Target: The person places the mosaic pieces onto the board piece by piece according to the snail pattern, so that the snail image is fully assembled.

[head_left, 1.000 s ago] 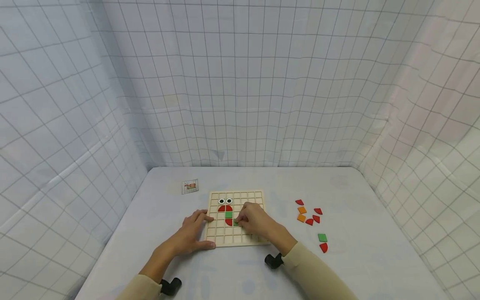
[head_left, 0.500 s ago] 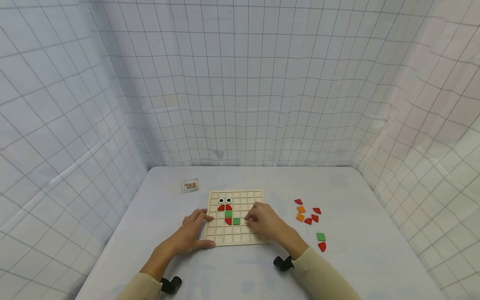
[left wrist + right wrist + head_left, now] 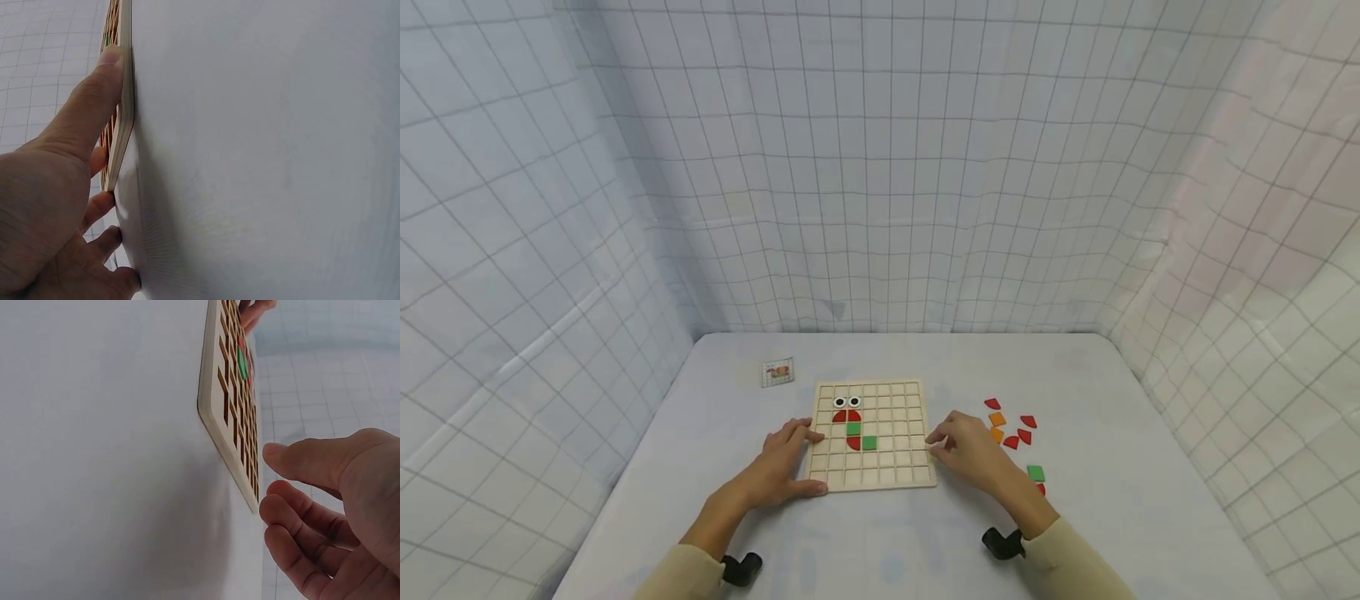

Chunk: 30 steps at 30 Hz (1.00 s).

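Beyond the far left corner of the wooden grid board [image 3: 886, 477] lies a small picture card [image 3: 777, 372]. Along the board's left side rests the person's left hand [image 3: 775, 475], thumb on the near edge and spread well apart from the fingers, one fingertip over the left edge. Toward the board's far left, two eye pieces [image 3: 839, 402] sit above two red quarter-round pieces [image 3: 840, 416]; under the right-hand one come a green square [image 3: 853, 428] and a lower red piece [image 3: 853, 443], with a second green square [image 3: 869, 442] beside it. At the board's right edge is the right hand [image 3: 970, 452], fingers loosely bent, thumb and fingertips slightly apart. Right of the board lie two orange squares [image 3: 997, 419], scattered red pieces [image 3: 1028, 422] and a loose green square [image 3: 1036, 473].
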Available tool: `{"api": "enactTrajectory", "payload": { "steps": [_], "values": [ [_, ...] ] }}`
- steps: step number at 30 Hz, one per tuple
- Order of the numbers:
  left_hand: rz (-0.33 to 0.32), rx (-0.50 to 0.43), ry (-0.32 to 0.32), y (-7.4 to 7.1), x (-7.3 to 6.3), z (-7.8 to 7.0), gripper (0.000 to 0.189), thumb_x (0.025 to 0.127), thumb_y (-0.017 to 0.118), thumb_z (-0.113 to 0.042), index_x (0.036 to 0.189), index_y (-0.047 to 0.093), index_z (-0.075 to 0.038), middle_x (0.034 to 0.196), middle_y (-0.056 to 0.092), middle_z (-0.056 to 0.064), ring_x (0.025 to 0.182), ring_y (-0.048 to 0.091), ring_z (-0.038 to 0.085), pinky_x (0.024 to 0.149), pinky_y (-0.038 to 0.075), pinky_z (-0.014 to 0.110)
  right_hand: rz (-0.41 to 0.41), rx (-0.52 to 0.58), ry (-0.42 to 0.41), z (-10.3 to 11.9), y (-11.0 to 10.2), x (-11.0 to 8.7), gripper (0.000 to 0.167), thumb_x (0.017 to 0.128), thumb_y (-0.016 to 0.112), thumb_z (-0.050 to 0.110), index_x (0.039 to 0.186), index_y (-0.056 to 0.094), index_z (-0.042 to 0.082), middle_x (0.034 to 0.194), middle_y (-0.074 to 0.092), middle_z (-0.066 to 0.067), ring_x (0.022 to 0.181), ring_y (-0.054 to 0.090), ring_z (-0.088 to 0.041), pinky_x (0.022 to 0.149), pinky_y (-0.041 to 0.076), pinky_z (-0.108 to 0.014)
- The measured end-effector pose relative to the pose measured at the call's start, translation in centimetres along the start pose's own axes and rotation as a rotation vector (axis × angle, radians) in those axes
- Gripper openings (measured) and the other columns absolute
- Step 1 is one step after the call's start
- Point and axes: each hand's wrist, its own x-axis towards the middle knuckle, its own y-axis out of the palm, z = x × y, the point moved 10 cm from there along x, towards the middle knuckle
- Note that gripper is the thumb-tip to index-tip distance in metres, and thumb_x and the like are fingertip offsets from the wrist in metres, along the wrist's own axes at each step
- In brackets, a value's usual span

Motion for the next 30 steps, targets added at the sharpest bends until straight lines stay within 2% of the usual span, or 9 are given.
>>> {"api": "enactTrajectory", "payload": {
  "steps": [7, 12, 15, 20, 25, 30],
  "values": [
    [-0.001, 0.000, -0.007, 0.4, 0.2, -0.3, 0.084, 0.089, 0.103, -0.044, 0.154, 0.062, -0.011, 0.180, 0.043, 0.024, 0.172, 0.037, 0.056, 0.141, 0.022, 0.082, -0.073, -0.032, 0.110, -4.4, -2.8, -3.2, 0.016, 0.094, 0.098, 0.011, 0.106, 0.090, 0.017, 0.105, 0.075, 0.005, 0.092, 0.067, -0.010, 0.075, 0.058, -0.023],
    [-0.001, 0.007, -0.005, 0.4, 0.5, -0.3, 0.085, 0.089, 0.103, -0.045, 0.155, 0.061, -0.011, 0.180, 0.043, 0.024, 0.172, 0.038, 0.055, 0.141, 0.023, 0.082, -0.105, -0.060, 0.132, -6.8, -4.9, -5.5, 0.022, 0.091, 0.101, 0.012, 0.109, 0.089, 0.017, 0.107, 0.075, 0.002, 0.094, 0.066, -0.012, 0.079, 0.058, -0.027],
    [-0.002, 0.014, -0.006, 0.3, 0.4, -0.2, 0.085, 0.089, 0.103, -0.045, 0.155, 0.061, -0.012, 0.180, 0.044, 0.023, 0.171, 0.039, 0.055, 0.140, 0.024, 0.083, -0.111, -0.079, 0.162, -8.4, -5.6, -6.6, 0.026, 0.090, 0.103, 0.018, 0.112, 0.089, 0.017, 0.108, 0.073, 0.000, 0.093, 0.063, -0.013, 0.080, 0.056, -0.029],
    [0.005, 0.010, -0.002, 0.1, -0.1, 0.0, 0.084, 0.088, 0.103, -0.045, 0.154, 0.062, -0.012, 0.179, 0.044, 0.025, 0.170, 0.039, 0.057, 0.139, 0.025, 0.084, -0.081, -0.068, 0.267, -11.1, -5.6, -8.6, 0.037, 0.088, 0.105, 0.030, 0.118, 0.089, 0.018, 0.113, 0.069, -0.003, 0.095, 0.058, -0.014, 0.079, 0.054, -0.028],
    [0.008, 0.013, 0.004, -0.1, -0.3, -0.1, 0.084, 0.089, 0.102, -0.046, 0.154, 0.062, -0.012, 0.179, 0.044, 0.025, 0.170, 0.039, 0.058, 0.139, 0.024, 0.085, -0.054, -0.039, 0.311, -12.6, -5.7, -9.5, 0.045, 0.086, 0.106, 0.036, 0.122, 0.087, 0.015, 0.118, 0.068, -0.005, 0.093, 0.058, -0.015, 0.076, 0.053, -0.024],
    [0.005, 0.012, -0.003, 0.0, 0.1, -0.2, 0.084, 0.089, 0.102, -0.046, 0.155, 0.061, -0.013, 0.181, 0.042, 0.025, 0.172, 0.035, 0.059, 0.140, 0.021, 0.085, -0.047, 0.007, 0.300, -13.1, -6.3, -9.3, 0.039, 0.088, 0.105, 0.027, 0.119, 0.086, 0.013, 0.107, 0.066, -0.004, 0.088, 0.057, -0.013, 0.072, 0.051, -0.022]
  ]
}}
